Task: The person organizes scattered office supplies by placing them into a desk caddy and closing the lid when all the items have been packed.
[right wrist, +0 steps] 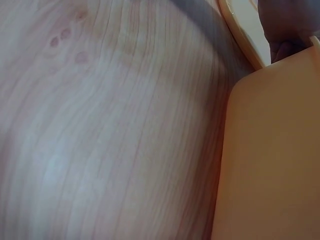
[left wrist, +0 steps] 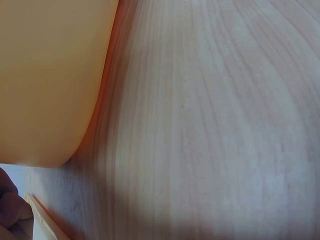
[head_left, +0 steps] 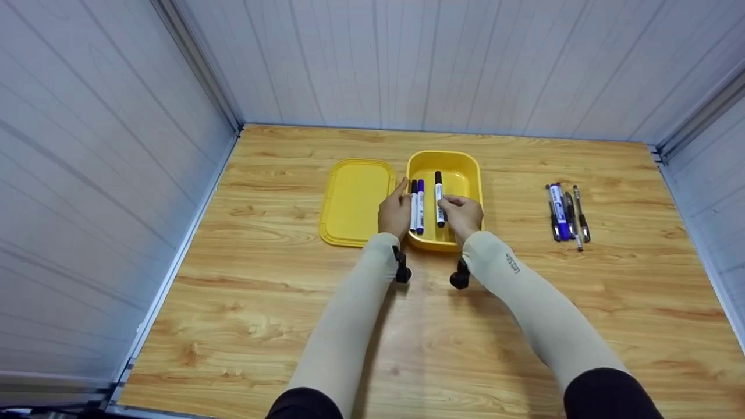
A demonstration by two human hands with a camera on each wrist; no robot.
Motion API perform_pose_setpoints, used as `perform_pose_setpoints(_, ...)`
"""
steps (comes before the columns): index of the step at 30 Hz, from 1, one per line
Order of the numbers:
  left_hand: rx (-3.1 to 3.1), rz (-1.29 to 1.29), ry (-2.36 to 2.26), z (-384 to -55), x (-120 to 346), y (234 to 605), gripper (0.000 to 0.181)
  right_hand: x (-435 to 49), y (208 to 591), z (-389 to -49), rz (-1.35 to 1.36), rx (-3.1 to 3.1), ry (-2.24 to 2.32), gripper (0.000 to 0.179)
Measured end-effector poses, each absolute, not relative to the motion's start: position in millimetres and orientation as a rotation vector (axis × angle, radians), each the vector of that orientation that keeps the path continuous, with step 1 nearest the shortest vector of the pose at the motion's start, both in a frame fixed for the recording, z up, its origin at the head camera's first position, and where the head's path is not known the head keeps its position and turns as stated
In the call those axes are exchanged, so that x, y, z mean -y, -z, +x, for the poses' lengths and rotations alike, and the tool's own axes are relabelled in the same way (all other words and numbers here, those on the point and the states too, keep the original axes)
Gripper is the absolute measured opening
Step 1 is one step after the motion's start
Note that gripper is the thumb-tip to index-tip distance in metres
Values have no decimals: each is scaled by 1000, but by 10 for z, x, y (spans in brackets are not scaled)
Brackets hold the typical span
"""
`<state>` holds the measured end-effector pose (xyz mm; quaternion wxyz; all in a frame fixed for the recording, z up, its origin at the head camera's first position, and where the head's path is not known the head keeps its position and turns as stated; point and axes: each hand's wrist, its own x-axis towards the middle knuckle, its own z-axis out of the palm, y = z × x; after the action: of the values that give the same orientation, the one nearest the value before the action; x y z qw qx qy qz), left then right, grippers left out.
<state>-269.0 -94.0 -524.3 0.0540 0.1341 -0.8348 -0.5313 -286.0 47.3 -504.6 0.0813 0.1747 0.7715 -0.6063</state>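
My right hand point(head_left: 463, 214) pinches a white marker with a black cap point(head_left: 439, 195) over the yellow box point(head_left: 445, 247), the cap pointing away from me. Against the box's left side rests my left hand point(head_left: 396, 212), one finger pointing forward along the wall. Just inside that wall two more markers lie side by side, one black-capped point(head_left: 414, 209) and one purple-and-white point(head_left: 420, 209). The right wrist view has the left hand point(right wrist: 290, 25) at the box's far corner, while the box's near wall point(left wrist: 50, 85) fills one side of the left wrist view.
Left of the box, the yellow lid point(head_left: 356, 201) lies flat on the wooden table point(head_left: 233, 326). On the right sits a group of several pens point(head_left: 582, 218) with a blue-and-white marker point(head_left: 559, 209). Pale panel walls point(head_left: 401, 70) enclose the table at the back and sides.
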Motion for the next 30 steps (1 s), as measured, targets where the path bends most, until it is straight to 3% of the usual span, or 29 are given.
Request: perform_pose_setpoints(30,2524,407,1569,-2690,924,5274,42,-408,5101,-2904,511,-2192,1701,28)
